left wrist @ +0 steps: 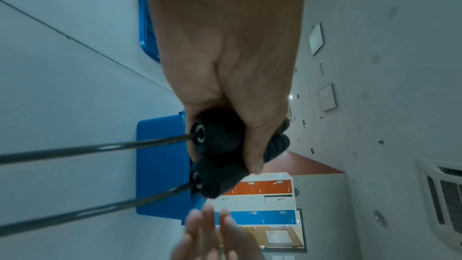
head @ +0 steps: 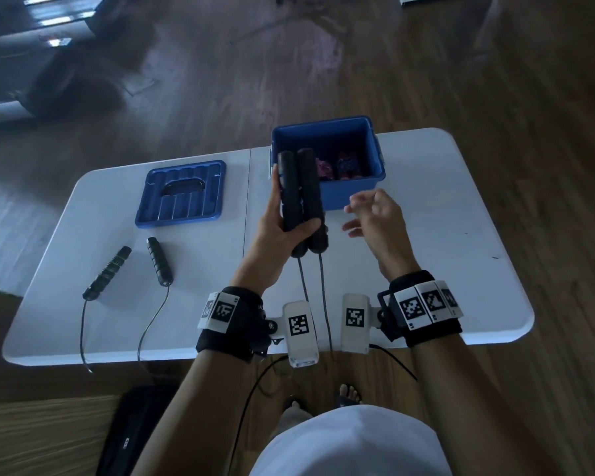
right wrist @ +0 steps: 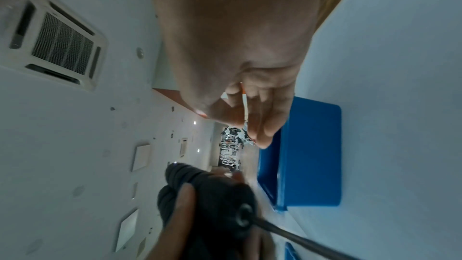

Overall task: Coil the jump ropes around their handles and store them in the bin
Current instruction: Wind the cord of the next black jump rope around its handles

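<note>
White worktop (head: 426, 207) stands on a wood floor, with a blue bin (head: 351, 194) at its far edge and the bin's lid (head: 181, 194) to the left. Left hand (head: 282, 231) grasps two black handles (head: 303, 187) side by side, raised just before the bin; their ropes (head: 320, 297) hang down over the near edge. Right hand (head: 375, 218) is beside them, fingers relaxed, holding nothing. Another rope's handles (head: 158, 261) lie apart at the left. Coiled ropes (head: 337, 164) lie in the bin.

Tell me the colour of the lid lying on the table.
Blue, the same as the bin; the lid shows best in the head view.
</note>
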